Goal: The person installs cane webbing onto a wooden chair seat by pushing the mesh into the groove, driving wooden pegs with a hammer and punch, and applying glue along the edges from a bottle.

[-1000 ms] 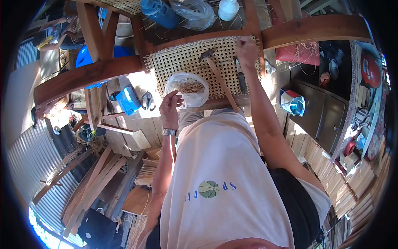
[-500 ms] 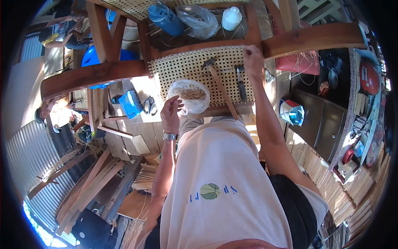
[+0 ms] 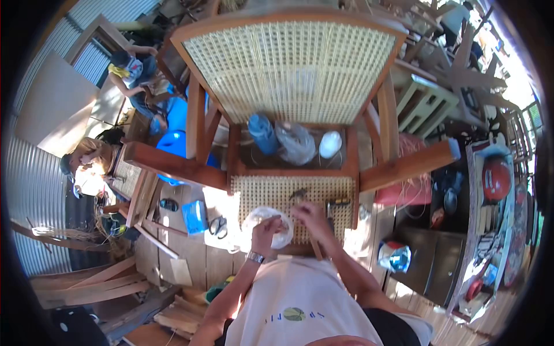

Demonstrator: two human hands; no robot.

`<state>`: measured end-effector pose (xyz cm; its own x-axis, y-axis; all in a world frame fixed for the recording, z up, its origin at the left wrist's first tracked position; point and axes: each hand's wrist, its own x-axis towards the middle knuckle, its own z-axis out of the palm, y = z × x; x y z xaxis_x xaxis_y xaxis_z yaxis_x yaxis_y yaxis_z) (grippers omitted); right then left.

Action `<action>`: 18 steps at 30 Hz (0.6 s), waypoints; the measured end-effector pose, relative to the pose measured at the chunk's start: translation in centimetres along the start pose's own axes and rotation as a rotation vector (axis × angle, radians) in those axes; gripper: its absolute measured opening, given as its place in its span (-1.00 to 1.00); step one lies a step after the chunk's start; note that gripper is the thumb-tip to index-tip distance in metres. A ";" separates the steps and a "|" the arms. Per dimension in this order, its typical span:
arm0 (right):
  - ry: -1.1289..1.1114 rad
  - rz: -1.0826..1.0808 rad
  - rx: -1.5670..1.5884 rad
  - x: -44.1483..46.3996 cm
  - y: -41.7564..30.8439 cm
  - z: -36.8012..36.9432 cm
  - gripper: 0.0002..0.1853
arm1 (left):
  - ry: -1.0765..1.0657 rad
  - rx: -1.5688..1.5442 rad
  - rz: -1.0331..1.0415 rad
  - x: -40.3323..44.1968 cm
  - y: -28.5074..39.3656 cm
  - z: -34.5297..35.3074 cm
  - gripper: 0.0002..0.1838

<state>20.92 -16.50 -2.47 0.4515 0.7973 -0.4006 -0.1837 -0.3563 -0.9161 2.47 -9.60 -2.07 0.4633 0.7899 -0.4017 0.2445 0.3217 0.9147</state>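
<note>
The woven seat [image 3: 280, 185] lies in front of the person, inside the wooden chair [image 3: 294, 172]. By its near left corner sits a white plastic bag [image 3: 254, 220], and the left hand [image 3: 264, 233] is over the bag's right side, its fingers curled inward; whether they pinch anything cannot be told. The right hand [image 3: 310, 218] is above the middle of the seat, fingers bent and drawn close; blur hides whether it grips something. The hammer [image 3: 299, 194] lies just beyond it, handle running under that hand towards the near edge. A dark-handled tool [image 3: 339, 202] rests near the right edge.

The bag looks the likeliest trouble: its soft rim could fold or tip if the left wrist drags it, spilling over the near edge. The right forearm could catch the hammer's handle and swing its head across the weave, perhaps scuffing a strand. A nudge could push the tool off the right edge. A jolt to the chair might topple the blue bottle [image 3: 262, 135] or the white bottle [image 3: 330, 145], which stand behind the seat beside a clear bag [image 3: 295, 143]
</note>
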 end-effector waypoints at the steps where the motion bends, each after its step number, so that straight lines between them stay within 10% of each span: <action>1: -0.102 0.034 0.067 -1.2 -2.5 1.2 -0.79 | -0.047 -0.163 -0.062 0.0 1.5 0.5 -0.68; 11: -0.216 0.038 0.143 -1.2 -1.6 3.5 -0.82 | -0.024 -0.542 -0.148 -0.4 4.0 -0.2 -0.70; 13: -0.257 -0.091 -0.028 -1.1 -1.3 3.4 -0.82 | 0.104 -0.380 -0.069 0.4 2.6 -0.9 -0.71; 15: -0.215 -0.173 -0.227 -0.8 -1.0 2.5 -0.81 | 0.055 0.593 0.313 0.3 1.4 -2.9 -0.64; 16: -0.195 -0.039 -0.106 -0.7 -1.4 2.2 -0.82 | 0.087 -0.115 0.411 0.5 -0.6 -2.4 -0.72; 17: -0.182 -0.009 -0.180 -0.2 -0.1 1.5 -0.79 | 0.160 -0.523 -0.061 0.1 2.2 -2.6 -0.70; 18: -0.179 0.002 -0.125 0.1 0.0 1.0 -0.79 | 0.146 -0.400 0.102 1.2 -0.6 -3.6 -0.69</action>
<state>20.08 -15.94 -2.47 0.2870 0.8662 -0.4091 -0.0700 -0.4069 -0.9108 -0.24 -6.95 -2.99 0.3357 0.8844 -0.3243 -0.1584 0.3924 0.9060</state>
